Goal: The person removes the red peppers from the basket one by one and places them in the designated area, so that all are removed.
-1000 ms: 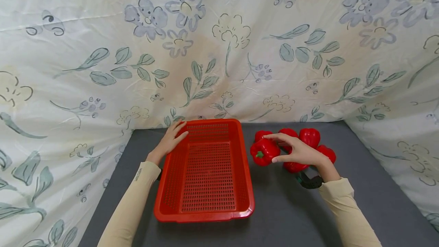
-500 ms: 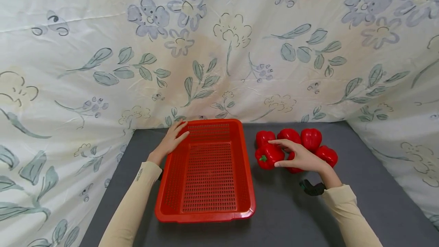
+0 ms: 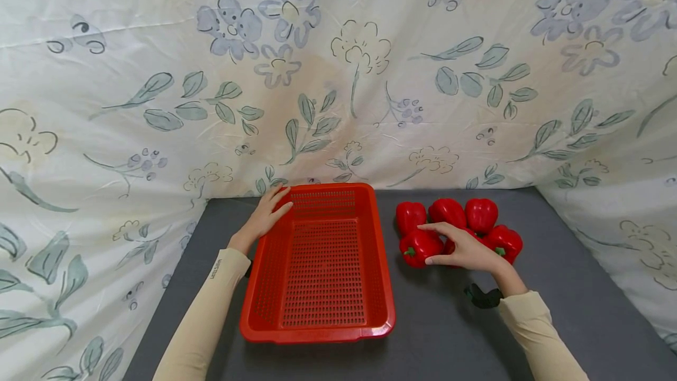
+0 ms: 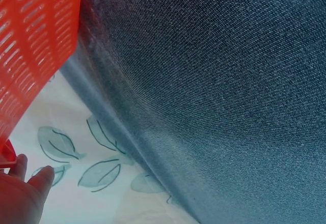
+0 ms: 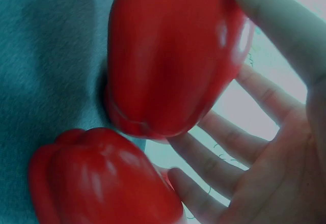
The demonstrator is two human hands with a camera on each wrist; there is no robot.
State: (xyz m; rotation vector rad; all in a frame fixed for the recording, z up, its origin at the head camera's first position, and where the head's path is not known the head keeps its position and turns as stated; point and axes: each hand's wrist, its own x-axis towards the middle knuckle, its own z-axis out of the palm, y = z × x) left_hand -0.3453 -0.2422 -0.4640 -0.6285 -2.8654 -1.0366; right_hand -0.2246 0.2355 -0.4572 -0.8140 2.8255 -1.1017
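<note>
My left hand [image 3: 262, 219] rests at the far left corner of a red plastic basket [image 3: 384, 287], fingers extended along the rim and thumb over the inside. In the left wrist view, its fingertips [image 4: 43, 178] show beside the rim, outside the perforated wall. On the right, my right hand [image 3: 465, 249] holds a red bell pepper [image 3: 419, 248] between thumb and fingers, low beside the other peppers. The right wrist view shows that pepper [image 5: 173, 56] large, with the thumb on one side and fingers on the other.
Several more red bell peppers, such as the back right one [image 3: 481, 215], lie grouped around the right hand. A dark grey table [image 3: 433, 334] carries everything. Floral cloth [image 3: 328, 104] hangs behind and at both sides. Black straps circle both wrists.
My right hand has moved slightly right and toward me, lowering with the bell pepper in its fingers. The left hand and basket have stayed in place.
</note>
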